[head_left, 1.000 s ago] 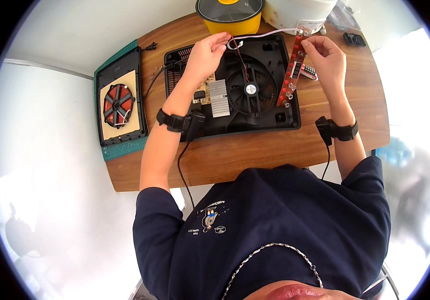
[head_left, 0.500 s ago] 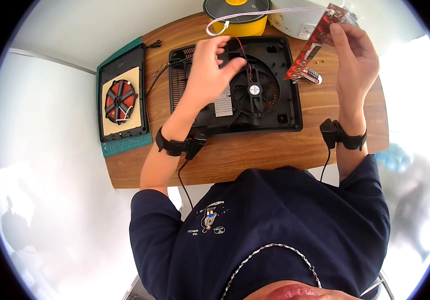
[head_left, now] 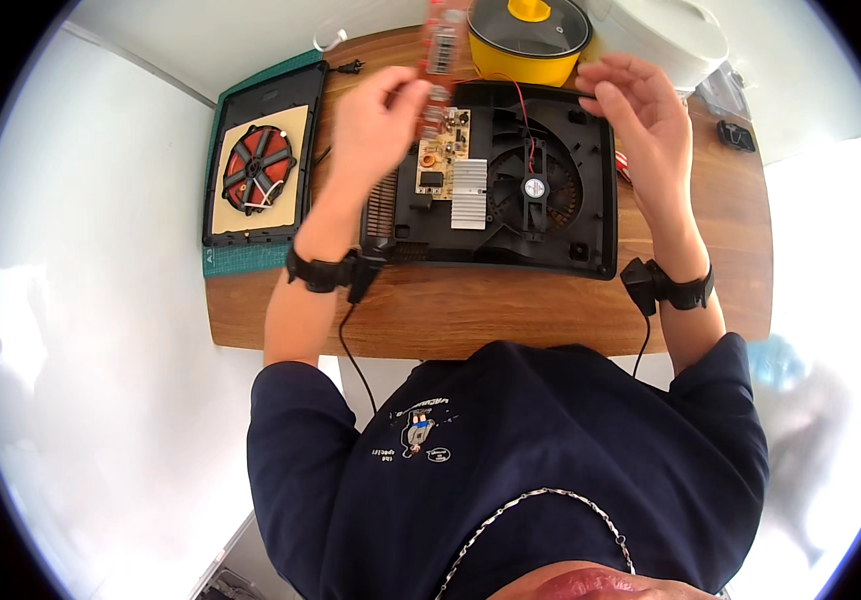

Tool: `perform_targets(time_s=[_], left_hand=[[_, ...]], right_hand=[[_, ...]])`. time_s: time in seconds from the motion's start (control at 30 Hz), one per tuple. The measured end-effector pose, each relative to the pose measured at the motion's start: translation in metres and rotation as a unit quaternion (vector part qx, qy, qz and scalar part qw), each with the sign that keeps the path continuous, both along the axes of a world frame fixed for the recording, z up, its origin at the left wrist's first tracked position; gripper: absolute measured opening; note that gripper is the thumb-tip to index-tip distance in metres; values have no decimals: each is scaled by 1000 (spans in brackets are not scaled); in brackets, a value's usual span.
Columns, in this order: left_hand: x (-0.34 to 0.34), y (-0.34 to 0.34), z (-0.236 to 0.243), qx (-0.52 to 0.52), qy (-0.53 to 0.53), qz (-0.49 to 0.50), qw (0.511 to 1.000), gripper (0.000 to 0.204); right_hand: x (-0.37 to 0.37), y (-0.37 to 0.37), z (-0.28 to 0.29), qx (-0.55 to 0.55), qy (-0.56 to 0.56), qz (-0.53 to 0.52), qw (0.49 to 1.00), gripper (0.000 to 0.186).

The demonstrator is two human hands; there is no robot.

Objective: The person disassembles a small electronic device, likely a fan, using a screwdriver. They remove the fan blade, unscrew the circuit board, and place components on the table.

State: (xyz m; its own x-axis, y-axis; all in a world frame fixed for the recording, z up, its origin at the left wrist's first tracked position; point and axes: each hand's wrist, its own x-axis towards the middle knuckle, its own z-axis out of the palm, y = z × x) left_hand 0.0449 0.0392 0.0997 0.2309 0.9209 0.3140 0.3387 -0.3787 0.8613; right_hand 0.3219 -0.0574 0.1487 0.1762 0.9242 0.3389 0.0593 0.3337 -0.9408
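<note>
- Left hand [head_left: 376, 122] pinches the red circuit board [head_left: 441, 62] by its edge, likely sparing its parts.
- Right hand [head_left: 651, 125] loosely spread, holding nothing, near the black case [head_left: 599, 205].

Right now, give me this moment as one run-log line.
left hand: holds red circuit board | right hand: open, nothing held | black casing: open on table, fan inside | yellow pot: behind casing

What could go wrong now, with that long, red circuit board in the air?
The long, red circuit board might slip, since only the left hand holds it. It could also bump the round, yellow pot, which looks close by. The thin, red wire looping up by the black plastic fan might get snagged.
</note>
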Motion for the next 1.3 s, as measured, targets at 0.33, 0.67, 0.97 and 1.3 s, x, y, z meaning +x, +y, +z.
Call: perform_targets(time_s=[0.33,0.67,0.97,1.3], left_hand=[[-178,79,-66,-60,240,247,937,33],[-144,66,-64,128,454,343,812,23],[-52,27,-11,39,242,19,969,20],[1,32,-15,111,334,-62,934,19]], right_hand=[[37,-11,-39,-132,-30,3,991,25],[30,-4,-57,-160,-125,51,978,22],[18,-3,-55,-147,-296,15,944,21],[18,-6,-66,-170,-335,58,925,23]])
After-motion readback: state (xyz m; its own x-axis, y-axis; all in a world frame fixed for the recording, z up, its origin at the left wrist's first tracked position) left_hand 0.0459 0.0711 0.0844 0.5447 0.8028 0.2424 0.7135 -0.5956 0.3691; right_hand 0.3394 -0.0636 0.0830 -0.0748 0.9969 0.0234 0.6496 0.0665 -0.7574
